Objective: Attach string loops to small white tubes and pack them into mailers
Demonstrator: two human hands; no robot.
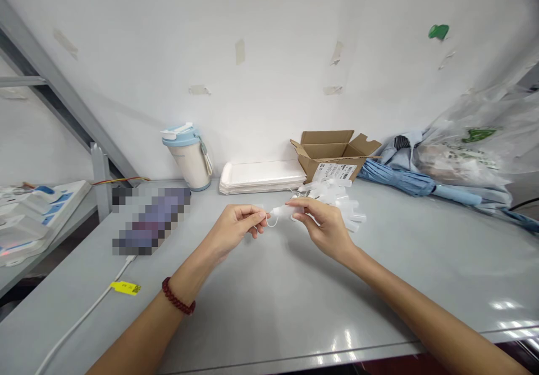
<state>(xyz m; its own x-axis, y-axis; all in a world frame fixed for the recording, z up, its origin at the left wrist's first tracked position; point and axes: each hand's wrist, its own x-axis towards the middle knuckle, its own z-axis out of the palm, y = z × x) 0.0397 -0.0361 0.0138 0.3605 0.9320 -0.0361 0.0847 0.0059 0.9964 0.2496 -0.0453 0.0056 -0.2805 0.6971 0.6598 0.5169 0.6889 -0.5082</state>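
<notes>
A small white tube-shaped piece (279, 212) with a tapered end is held above the tabletop (269, 291), near the middle of the head view. My right hand (326, 224) is closed on it from the right, with thumb and fingers pinched. A thin white cord (273, 225) loops down from its left end. My left hand (233, 226), with a dark red beaded bracelet at the wrist, pinches at that end; the fingers hide exactly what they grip, apparently the cord. Just behind my right hand lies a pile of similar translucent white pieces (354, 209).
Along the wall stand a cup with a blue lid (185, 161), a stack of white trays (263, 177) and an open cardboard box (332, 159). A folded blue umbrella (396, 178) and plastic bags (467, 150) lie right. A blurred-out device (151, 220) with a white cable (80, 321) lies left.
</notes>
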